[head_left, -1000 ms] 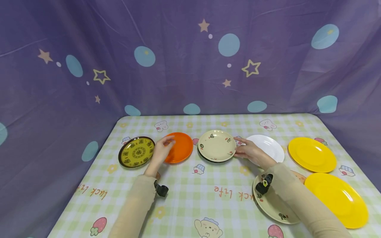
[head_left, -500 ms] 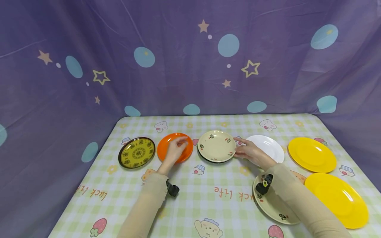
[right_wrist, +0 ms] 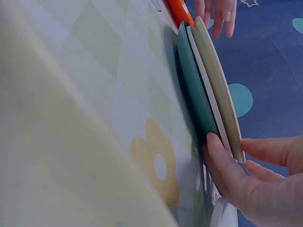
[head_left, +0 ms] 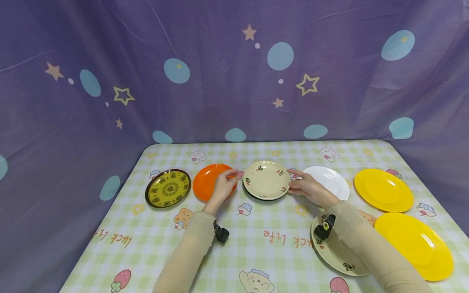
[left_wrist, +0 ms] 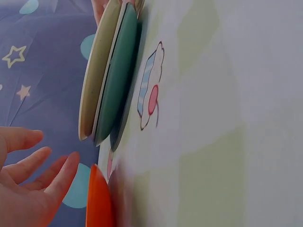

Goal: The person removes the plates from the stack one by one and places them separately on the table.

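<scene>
At the back middle of the table lies a cream floral plate (head_left: 266,180), on top of a green plate (left_wrist: 118,80) with a pale rim that shows from the side in both wrist views. My right hand (head_left: 310,189) grips the right edge of this pair, thumb low at the green plate and a finger at the cream rim in the right wrist view. My left hand (head_left: 223,186) hovers over the right part of an orange plate (head_left: 205,183). Its fingers are loosely bent, hold nothing and point toward the cream plate, with a gap between in the left wrist view.
A dark-rimmed olive plate (head_left: 169,188) lies at the left. Right of the pair are a white plate (head_left: 331,181) and two yellow plates (head_left: 384,189). A larger cream plate (head_left: 338,256) lies partly under my right forearm. A purple curtain (head_left: 205,101) hangs behind the table.
My left hand has moved right, from the left edge of the orange plate across it toward the cream plate. My right hand and the plates have stayed in place.
</scene>
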`<state>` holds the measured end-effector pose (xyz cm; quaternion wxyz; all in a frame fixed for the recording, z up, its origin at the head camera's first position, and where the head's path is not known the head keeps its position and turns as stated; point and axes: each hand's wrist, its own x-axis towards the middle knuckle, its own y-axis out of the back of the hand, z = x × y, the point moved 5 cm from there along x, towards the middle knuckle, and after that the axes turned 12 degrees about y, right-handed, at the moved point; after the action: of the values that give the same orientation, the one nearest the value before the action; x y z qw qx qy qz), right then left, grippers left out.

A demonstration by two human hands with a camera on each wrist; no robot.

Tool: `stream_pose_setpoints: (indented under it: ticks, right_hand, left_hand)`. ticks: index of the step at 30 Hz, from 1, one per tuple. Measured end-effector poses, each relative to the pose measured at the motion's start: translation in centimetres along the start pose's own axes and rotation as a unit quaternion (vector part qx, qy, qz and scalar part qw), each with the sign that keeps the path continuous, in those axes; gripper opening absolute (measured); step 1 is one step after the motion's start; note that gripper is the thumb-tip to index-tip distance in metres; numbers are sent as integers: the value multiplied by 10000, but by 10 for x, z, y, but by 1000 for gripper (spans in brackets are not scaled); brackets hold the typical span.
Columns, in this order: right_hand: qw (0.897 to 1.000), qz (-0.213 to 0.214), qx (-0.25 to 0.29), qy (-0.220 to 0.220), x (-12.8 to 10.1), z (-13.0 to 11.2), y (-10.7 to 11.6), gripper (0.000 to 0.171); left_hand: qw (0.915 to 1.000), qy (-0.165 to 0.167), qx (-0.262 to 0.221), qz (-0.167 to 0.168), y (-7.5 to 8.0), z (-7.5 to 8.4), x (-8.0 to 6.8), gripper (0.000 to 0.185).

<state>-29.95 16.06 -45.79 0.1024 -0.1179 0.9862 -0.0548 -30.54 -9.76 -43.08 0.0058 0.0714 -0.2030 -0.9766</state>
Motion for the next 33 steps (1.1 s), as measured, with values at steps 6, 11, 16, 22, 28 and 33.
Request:
stream_pose_setpoints:
  ticks: [6, 11, 16, 22, 28, 33]
  right_hand:
    - [10000, -47, 51, 56, -1, -1, -1, 62]
    - [10000, -61, 69, 37, -1, -1, -1, 62]
    - [9999, -60, 92, 20, -1, -1, -2, 63]
    - [10000, -30, 25, 23, -1, 0, -2, 62]
    - [10000, -16, -20, 19, -1, 0, -1, 63]
    - [10000, -7, -42, -2, -2, -1, -1, 64]
  left_hand:
    - [9990, 331, -182, -230, -9, -3, 1, 30]
    - [9985, 311, -313, -312, -16, -3, 1, 30]
    - [9999, 36, -76, -102, -18, -2, 2, 30]
    - [9996, 182, 197, -65, -21, -4, 3, 31]
    - [9983, 86, 581, -34, -23, -2, 4, 36]
    - [9972, 58, 743, 13, -25, -1, 5, 41]
